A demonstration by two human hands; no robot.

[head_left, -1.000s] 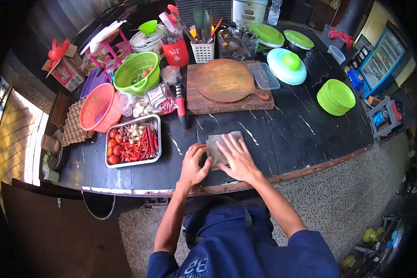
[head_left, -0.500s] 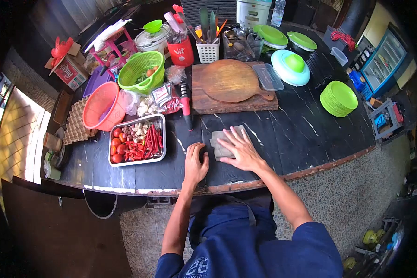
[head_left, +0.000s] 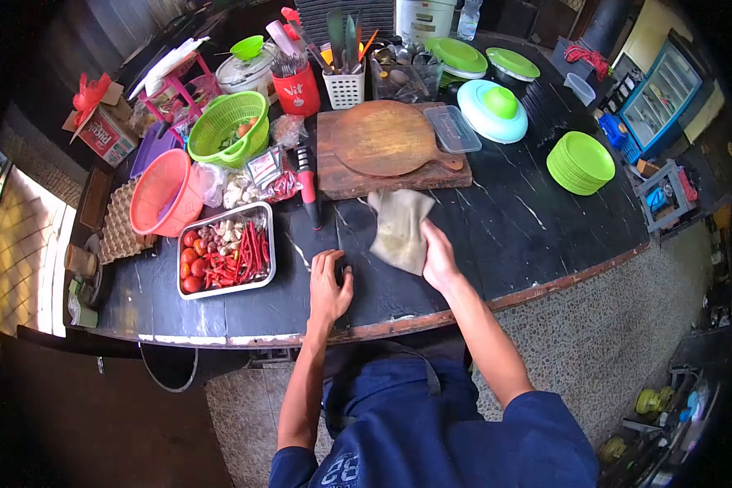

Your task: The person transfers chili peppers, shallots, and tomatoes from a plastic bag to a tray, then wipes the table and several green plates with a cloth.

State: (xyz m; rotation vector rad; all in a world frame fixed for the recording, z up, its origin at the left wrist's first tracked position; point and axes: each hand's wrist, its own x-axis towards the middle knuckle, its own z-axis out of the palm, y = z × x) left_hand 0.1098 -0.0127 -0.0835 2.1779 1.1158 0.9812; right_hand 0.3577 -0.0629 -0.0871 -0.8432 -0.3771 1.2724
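A grey-beige cloth hangs from my right hand, pinched along its right side and lifted off the black tabletop. Its upper edge lies close to the front of the thick wooden chopping board. My left hand rests near the table's front edge with its fingers loosely bent and the thumb apart; I see nothing held in it. To its left stands a metal tray of tomatoes, red chillies, shallots and garlic. Beyond the left hand lies a knife with a red and black handle.
A round wooden board and a clear lid lie on the chopping board. Left are an orange basin and a green basket. Green plates are stacked right. A red utensil holder stands behind.
My right hand was spread flat over the cloth on the table; now it grips the cloth and has raised it. The left hand stays in place. The whole view has shifted slightly.
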